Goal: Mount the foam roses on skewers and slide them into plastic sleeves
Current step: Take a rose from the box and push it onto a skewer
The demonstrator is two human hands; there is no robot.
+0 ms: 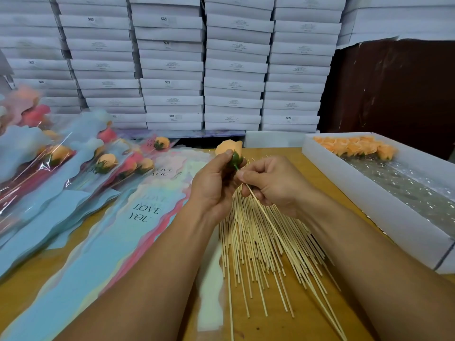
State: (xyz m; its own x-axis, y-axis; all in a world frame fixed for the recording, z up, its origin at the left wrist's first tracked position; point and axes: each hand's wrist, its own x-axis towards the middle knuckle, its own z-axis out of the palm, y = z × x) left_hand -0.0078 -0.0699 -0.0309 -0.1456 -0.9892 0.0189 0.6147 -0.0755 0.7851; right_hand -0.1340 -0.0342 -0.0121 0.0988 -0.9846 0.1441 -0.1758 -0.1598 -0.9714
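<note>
While our left hand (216, 178) grips an orange foam rose (229, 147) by its green base, fingers curled round it, our right hand (270, 183) pinches 1 skewer (275, 230) near its tip and aims it at the underside of the flower, above the middle of the tabletop (283, 326). We judge the tip is touching or just entering the base; we cannot tell how deep it sits. Below our hands, a loose pile of skewers (258, 244) fans out toward the near edge. Along the left edge lie finished roses in sleeves (73, 158), several of them overlapping, so a good share of the work looks done. Beside them, nearer the middle, a stack of empty plastic sleeves (138, 217) printed "LOVE YOU" waits. At the right edge a white box (384, 212) holds a row of unmounted orange roses (357, 147) at its far end. We reckon plenty remains: this rose needs seating and sleeving, then the rest of the box.
</note>
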